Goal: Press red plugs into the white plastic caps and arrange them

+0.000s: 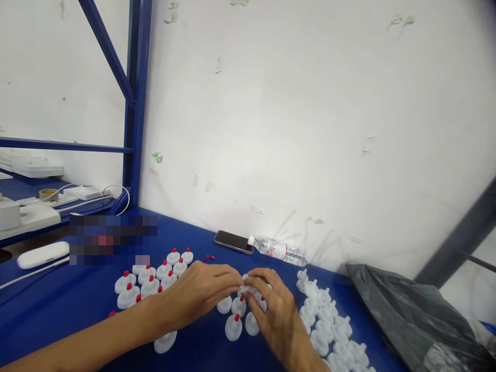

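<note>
My right hand (pixel 271 299) is closed, thumb and fingers pinched around a white domed piece (pixel 245 290) that is mostly covered by the fingers. My left hand (pixel 207 287) meets it from the left, fingertips pressed together at the same piece; whatever they grip is hidden. Below both hands stand several white discs with red-tipped stems, such as one disc (pixel 233 329) nearest me. More red-tipped discs (pixel 150 287) stand in rows to the left, partly behind my left forearm. Two small red caps (pixel 210 257) lie loose beyond my left hand.
White pieces without red tips (pixel 323 330) are heaped at the right, beside a dark plastic bag (pixel 418 310). A phone (pixel 232 241) and a clear bottle (pixel 279 250) lie along the wall. A blue frame post (pixel 137 103) rises at the left, near a white device (pixel 43 255).
</note>
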`<action>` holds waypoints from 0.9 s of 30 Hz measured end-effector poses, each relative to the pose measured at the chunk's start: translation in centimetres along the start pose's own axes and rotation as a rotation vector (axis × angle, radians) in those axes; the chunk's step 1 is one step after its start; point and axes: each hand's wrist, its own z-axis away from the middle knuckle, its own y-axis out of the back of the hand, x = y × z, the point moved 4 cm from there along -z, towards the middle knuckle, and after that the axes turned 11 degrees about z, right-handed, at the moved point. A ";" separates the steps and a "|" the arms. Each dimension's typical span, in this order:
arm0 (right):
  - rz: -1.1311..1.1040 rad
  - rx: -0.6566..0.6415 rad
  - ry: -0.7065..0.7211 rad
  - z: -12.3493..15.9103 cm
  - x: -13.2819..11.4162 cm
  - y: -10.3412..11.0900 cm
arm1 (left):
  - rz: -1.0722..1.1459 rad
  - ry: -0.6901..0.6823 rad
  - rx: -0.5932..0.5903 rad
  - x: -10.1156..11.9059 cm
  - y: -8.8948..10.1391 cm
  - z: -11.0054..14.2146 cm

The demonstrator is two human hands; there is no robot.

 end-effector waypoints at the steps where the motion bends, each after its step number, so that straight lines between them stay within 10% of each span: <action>1: -0.004 0.004 0.009 0.0 -0.2 0.0 | 0.007 0.005 -0.012 0.2 0.0 0.0; 20: 0.027 0.129 0.154 -0.1 -1.3 1.4 | 0.121 0.049 -0.037 0.9 -0.2 0.6; 27: 0.072 0.200 0.231 -0.2 -1.8 1.8 | 0.401 0.298 0.045 1.3 0.5 -0.4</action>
